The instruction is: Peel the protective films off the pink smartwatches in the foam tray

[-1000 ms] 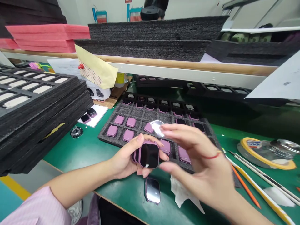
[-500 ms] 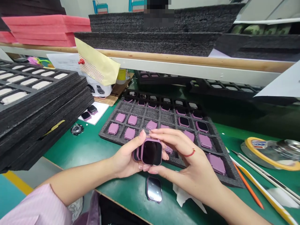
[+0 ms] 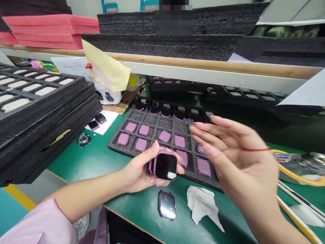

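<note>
My left hand (image 3: 139,171) is wrapped round a small stack of purple smartwatch bodies, the front watch (image 3: 166,165) with its dark screen facing up. My right hand (image 3: 236,162) is raised over the right part of the black foam tray (image 3: 152,120). At its fingertips shows a small, see-through greyish film (image 3: 189,122); its thumb is apart from the other fingers. Purple watch bodies (image 3: 179,141) lie in the tray's compartments, several face down. Another watch (image 3: 167,205) lies screen up on the green table below my left hand, beside a crumpled white wipe (image 3: 204,205).
Stacked black foam trays (image 3: 50,125) stand at the left. A shelf edge (image 3: 203,71) crosses behind the tray. At the right lie a yellow-rimmed tape roll (image 3: 284,169) and long thin tools (image 3: 299,200). Two watches rest on a white card (image 3: 109,120).
My right hand has moved away from the watches, up and to the right, with the small film at its fingertips. My left hand still holds the stack in nearly the same place.
</note>
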`<state>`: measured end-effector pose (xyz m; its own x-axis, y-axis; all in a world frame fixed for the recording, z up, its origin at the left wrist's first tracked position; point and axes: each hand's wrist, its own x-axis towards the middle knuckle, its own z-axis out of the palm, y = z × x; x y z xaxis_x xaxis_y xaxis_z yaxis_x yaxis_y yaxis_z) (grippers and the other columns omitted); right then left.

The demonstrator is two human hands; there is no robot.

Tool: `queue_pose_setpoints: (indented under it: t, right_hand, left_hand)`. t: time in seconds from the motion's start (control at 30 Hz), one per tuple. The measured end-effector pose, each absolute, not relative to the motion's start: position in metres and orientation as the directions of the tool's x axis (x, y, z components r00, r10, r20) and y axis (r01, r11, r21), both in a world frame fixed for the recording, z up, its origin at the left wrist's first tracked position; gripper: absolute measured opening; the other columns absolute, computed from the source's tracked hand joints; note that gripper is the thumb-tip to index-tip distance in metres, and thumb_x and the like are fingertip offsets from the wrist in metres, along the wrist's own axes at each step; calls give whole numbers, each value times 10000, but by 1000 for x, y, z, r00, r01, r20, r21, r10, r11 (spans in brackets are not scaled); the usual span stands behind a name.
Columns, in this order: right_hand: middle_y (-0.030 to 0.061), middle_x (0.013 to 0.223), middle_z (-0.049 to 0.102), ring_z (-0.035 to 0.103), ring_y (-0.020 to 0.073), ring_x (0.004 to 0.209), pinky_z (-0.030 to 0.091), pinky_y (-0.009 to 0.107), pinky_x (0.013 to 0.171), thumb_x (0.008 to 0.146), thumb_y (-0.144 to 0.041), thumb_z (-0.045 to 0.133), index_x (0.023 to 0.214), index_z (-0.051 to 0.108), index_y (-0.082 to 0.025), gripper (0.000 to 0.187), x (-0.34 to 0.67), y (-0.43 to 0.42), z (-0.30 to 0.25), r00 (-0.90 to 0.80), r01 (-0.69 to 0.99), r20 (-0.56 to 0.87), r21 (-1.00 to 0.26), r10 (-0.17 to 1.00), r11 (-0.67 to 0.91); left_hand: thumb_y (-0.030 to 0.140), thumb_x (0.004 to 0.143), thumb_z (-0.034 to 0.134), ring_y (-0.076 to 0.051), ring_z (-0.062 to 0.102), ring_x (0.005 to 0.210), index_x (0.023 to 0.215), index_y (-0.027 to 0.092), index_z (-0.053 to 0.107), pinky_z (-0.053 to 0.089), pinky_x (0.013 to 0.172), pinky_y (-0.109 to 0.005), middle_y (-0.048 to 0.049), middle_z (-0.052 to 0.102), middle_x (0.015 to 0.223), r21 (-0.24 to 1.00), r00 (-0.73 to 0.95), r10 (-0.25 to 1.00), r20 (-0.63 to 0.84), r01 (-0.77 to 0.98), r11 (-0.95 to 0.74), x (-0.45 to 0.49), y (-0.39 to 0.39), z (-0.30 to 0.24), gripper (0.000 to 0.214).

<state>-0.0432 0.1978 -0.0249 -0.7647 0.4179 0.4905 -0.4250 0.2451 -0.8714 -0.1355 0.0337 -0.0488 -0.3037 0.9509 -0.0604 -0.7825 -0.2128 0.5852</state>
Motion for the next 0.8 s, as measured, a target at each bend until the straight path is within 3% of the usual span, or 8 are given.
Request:
queue_pose_setpoints:
  t: [0.07,0.17,0.33,0.5,0.63,0.7,0.8]
  right_hand:
    - [-1,1007,781,772,194,941,660,330,893,888,-251,745,1033,740,-286,150,-42,198,-22,-708,-402,473,-880,524,253]
    - [-22,893,791,775,177,798,684,326,787,878,-232,749,895,760,-287,58,-38,196,-17,-701,-398,530,-846,477,355]
    - [-21,886,787,744,201,843,639,400,805,851,-163,756,917,751,-315,166,-34,196,-14,-609,-420,745,-593,271,686]
    - [-15,916,778,734,185,862,621,352,809,851,-92,733,998,734,-303,257,-32,200,-15,-585,-433,793,-483,170,761]
    - [-4,1026,780,752,179,902,633,292,834,880,-98,688,1106,730,-289,299,-22,197,-16,-627,-509,773,-313,-96,802]
    - [4,1069,776,753,191,943,629,302,870,943,-159,609,1152,729,-301,280,-15,193,-15,-674,-523,721,-314,-159,792]
    - [18,1086,772,743,225,996,626,349,873,989,-212,531,1204,715,-327,305,-9,187,-14,-739,-497,654,-369,-161,785]
  left_hand:
    - [591,809,733,-59,501,443,902,118,739,321,459,-201,-75,714,810,587,-295,955,-40,-780,-217,-136,34,-49,482]
    - [603,818,717,-61,503,448,910,121,730,318,460,-201,-75,711,812,595,-295,955,-28,-773,-221,-136,33,-50,491]
    - [601,832,702,-72,515,463,913,126,713,320,461,-205,-71,704,803,607,-306,951,-37,-763,-222,-135,33,-50,481]
    - [559,842,706,-63,488,442,912,120,698,284,442,-203,-75,697,803,618,-310,950,-47,-756,-216,-135,34,-50,444]
    - [615,777,747,-52,429,432,881,135,693,292,437,-187,-29,639,703,620,-318,945,-79,-758,-203,-135,34,-49,493]
    - [623,756,760,-49,404,435,867,138,695,292,430,-177,-7,596,659,624,-322,941,-106,-758,-189,-134,34,-48,502]
    - [615,731,778,-61,432,465,874,140,698,312,423,-174,-11,595,681,636,-348,925,-152,-751,-178,-133,33,-47,503]
